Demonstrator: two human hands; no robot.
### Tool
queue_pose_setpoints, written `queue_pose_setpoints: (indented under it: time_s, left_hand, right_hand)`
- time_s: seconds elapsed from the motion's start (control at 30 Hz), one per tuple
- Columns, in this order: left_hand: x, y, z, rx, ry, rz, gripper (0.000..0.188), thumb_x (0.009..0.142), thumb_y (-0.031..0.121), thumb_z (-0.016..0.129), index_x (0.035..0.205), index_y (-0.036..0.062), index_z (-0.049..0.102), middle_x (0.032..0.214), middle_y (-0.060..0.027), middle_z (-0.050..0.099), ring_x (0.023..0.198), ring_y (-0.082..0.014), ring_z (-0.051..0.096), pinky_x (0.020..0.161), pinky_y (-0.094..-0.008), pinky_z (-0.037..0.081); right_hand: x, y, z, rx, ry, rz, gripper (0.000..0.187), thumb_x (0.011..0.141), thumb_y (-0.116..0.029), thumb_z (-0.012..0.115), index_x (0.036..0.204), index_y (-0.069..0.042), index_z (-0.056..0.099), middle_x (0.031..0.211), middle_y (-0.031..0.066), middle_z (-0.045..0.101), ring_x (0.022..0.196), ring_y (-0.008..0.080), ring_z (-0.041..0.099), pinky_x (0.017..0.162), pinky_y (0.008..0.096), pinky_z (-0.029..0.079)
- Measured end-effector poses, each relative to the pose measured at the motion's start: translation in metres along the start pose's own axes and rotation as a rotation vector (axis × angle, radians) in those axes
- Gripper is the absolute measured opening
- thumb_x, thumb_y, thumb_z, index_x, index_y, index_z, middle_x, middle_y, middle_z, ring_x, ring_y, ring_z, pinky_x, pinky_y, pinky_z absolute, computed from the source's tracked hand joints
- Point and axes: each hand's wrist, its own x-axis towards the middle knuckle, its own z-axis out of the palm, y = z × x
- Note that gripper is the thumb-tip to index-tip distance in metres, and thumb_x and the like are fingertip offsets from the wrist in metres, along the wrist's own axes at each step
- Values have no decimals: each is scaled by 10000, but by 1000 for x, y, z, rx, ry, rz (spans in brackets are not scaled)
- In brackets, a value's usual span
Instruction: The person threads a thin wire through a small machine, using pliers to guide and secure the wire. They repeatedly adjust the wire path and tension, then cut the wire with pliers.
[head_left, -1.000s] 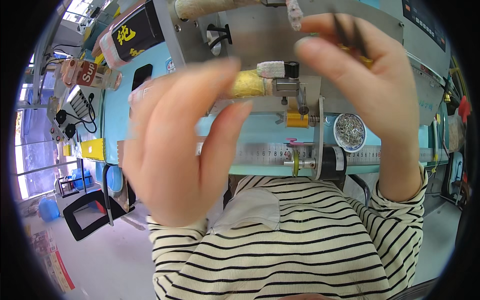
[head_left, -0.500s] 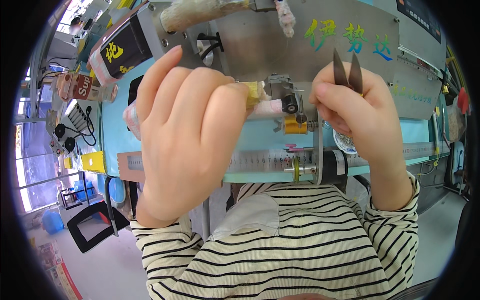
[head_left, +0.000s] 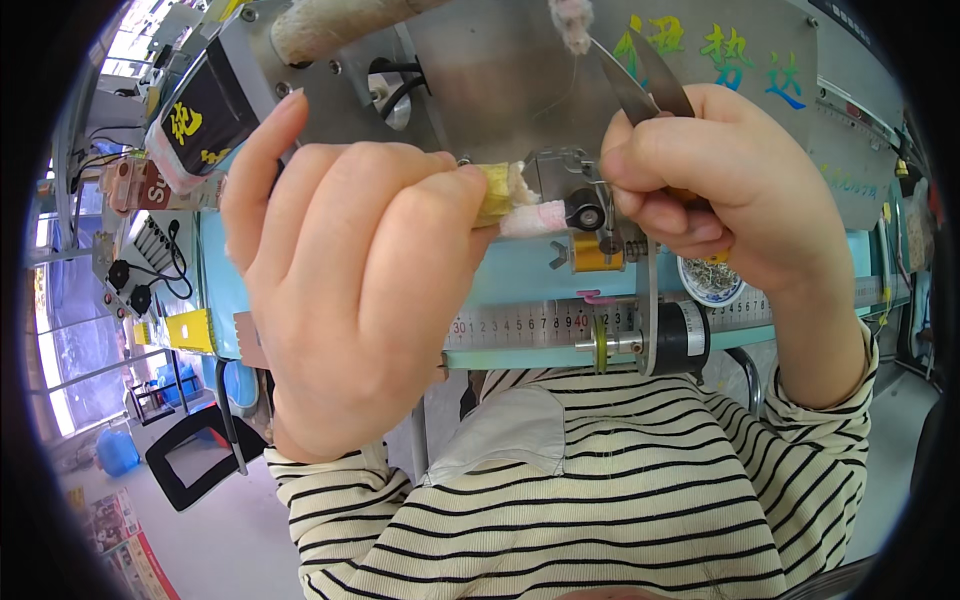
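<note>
My left hand [head_left: 355,270] is closed, its back toward me and its little finger raised. A yellow wrap [head_left: 495,194] with a frayed white end sits at its fingertips, above a pale pink wrapped piece [head_left: 533,219]. I cannot tell whether these are worn or held. In my closed right hand [head_left: 710,180] is a pair of snips [head_left: 655,80], blades parted and pointing up and left. Between the hands stands a small metal machine head [head_left: 565,180] with a black round knob. Below it is a gold-coloured spool [head_left: 597,254].
A steel ruler [head_left: 520,323] runs along the pale blue table's near edge. Beside it are a black motor [head_left: 680,335] and a bowl of small metal bits [head_left: 712,282]. A padded bar [head_left: 340,30] and a large metal panel [head_left: 490,90] stand behind. A pink-capped bottle [head_left: 140,185] is at left.
The snips have swung from pointing upward to leaning left, and my right hand has turned with them. My left hand keeps its closed pose. The view has shifted slightly.
</note>
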Motion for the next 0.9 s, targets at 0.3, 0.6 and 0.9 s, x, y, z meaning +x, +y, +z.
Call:
queue_pose_setpoints:
  time_s: [0.3,0.6,0.9]
  left_hand:
    - [11,9,-9,-54,-74,34,466,585,9,720,1046,43,662,933,-52,702,822,-205,659,1057,-490,373]
    - [11,-7,2,-149,-11,78,438,594,-28,668,1026,41,664,821,-36,705,729,-188,650,1051,-498,386]
    - [16,-13,-7,-230,-67,133,450,599,-74,634,1039,22,651,893,-61,708,781,-220,660,1066,-527,361]
  right_hand:
    - [3,-1,3,23,-4,35,189,828,-146,584,675,-39,551,513,-14,454,391,25,326,350,205,205]
    - [-18,10,0,-309,395,-373,157,864,-158,594,791,-19,605,585,-16,493,456,13,360,408,183,236]
    - [-12,34,17,-935,407,-1243,279,717,-28,745,962,6,616,816,96,565,611,138,498,502,234,386]
